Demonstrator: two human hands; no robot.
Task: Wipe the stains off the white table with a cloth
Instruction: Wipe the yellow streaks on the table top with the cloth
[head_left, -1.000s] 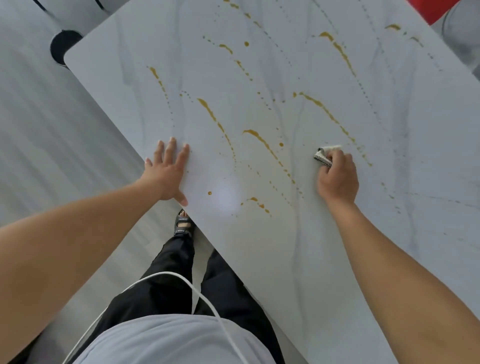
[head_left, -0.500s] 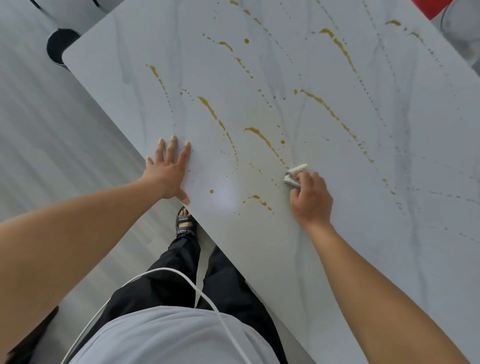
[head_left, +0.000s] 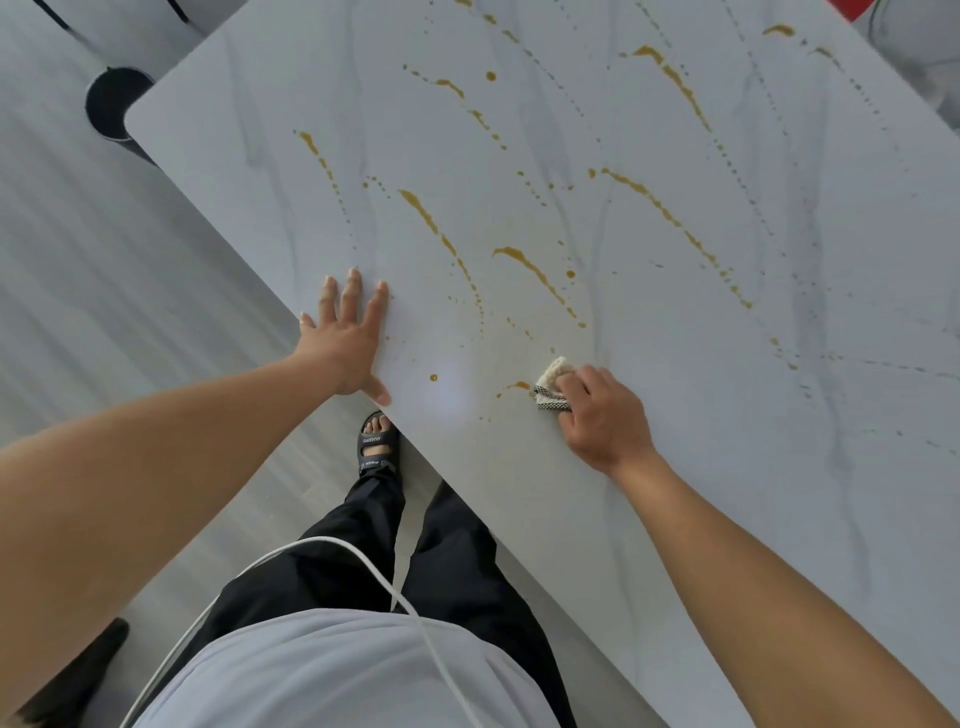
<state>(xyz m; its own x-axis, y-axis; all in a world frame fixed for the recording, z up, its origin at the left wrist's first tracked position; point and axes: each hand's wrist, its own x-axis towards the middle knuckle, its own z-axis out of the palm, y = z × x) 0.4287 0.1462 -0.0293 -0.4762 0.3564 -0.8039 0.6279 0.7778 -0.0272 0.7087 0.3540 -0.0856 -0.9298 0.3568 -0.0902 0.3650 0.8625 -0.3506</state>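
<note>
Your right hand (head_left: 605, 415) sits low in the middle of the frame, fingers curled round a bunched cream cloth (head_left: 553, 387) with a dark checked edge, pressing it onto the tabletop (head_left: 727, 467). The cloth lies just right of a short amber streak (head_left: 517, 385) and touches or nearly touches its end. Your left hand (head_left: 348, 343) lies flat near the tabletop's lower-left edge, fingers straight and spread, holding nothing.

A dark round container (head_left: 111, 104) stands on the floor at the upper left, partly under the tabletop's corner; you cannot tell what is in it.

The black sandal (head_left: 376, 441) below the table edge has pale lettering on its straps, too small to read surely.

The tabletop is white with faint grey veins. Amber stains (head_left: 530, 267) run across it in long curved streaks and dotted trails, from the middle to the upper right. The floor (head_left: 104, 312) is pale grey with a plank-like grain. A white cable (head_left: 363, 561) crosses your black trousers (head_left: 457, 571) and pale shirt (head_left: 337, 675).
</note>
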